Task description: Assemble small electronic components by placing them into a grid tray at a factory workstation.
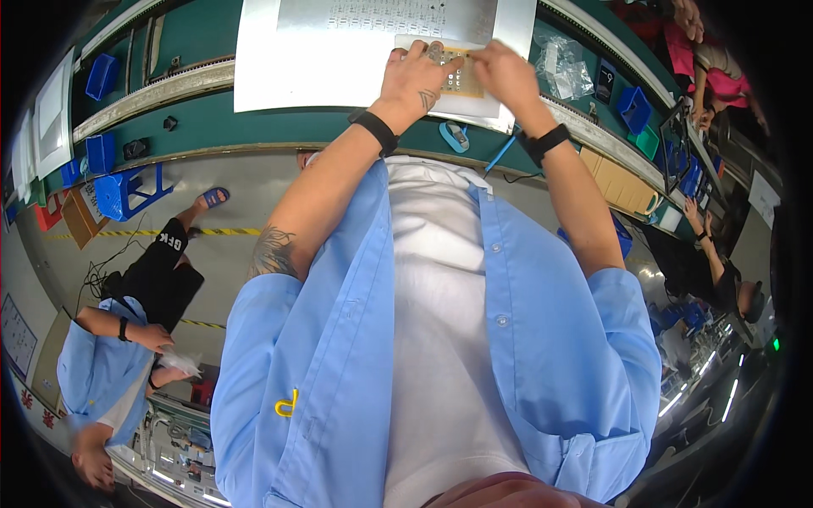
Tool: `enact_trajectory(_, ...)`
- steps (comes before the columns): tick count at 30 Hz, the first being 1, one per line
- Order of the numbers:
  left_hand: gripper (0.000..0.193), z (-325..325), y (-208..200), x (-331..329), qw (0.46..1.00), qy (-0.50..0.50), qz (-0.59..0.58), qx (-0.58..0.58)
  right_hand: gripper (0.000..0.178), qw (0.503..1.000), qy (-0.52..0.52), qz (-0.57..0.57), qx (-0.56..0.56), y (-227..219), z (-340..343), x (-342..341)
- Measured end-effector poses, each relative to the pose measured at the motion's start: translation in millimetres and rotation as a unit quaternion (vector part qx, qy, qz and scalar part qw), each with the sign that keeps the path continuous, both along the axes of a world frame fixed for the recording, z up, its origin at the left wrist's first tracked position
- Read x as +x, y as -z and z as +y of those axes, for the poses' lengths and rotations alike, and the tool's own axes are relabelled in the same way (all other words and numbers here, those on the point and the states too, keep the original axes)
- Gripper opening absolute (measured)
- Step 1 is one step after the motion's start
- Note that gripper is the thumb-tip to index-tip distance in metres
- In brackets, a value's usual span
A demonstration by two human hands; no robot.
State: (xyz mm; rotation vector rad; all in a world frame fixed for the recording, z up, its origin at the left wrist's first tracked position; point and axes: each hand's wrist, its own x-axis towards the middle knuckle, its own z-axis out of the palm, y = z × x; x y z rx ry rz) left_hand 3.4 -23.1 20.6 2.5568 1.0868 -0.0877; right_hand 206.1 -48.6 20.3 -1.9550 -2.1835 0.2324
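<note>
Our left hand (415,76) and right hand (504,72) pinch a small tan tray (461,80) of tiny parts with our fingers (446,57). Tip it, and parts could spill onto the white sheet (279,59).

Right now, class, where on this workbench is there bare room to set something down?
Bare room: the white sheet left of the left hand, and the green bench strip below it. Crowded: the small tan component tray under both hands, and the clear plastic bag beyond the right hand.
</note>
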Motion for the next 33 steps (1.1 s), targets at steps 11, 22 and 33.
enact_trajectory(11, 0.053, 2.4, 3.2, 1.0, 0.999, -0.006, -0.031, 0.027, 0.025, 0.954, -0.105, 0.281, -0.019, -12.0, 115.8, -0.5)
enact_trajectory(22, 0.055, 0.0, -4.0, 2.9, 1.0, 0.005, -0.002, 0.02, 0.017, 0.992, 0.023, 0.124, -0.027, 2.7, 102.3, 9.6)
enact_trajectory(33, 0.048, -9.0, -5.0, -2.8, 0.981, 0.076, -0.163, 0.079, 0.015, 0.813, 0.28, 0.508, -0.05, 9.7, -25.7, 15.8)
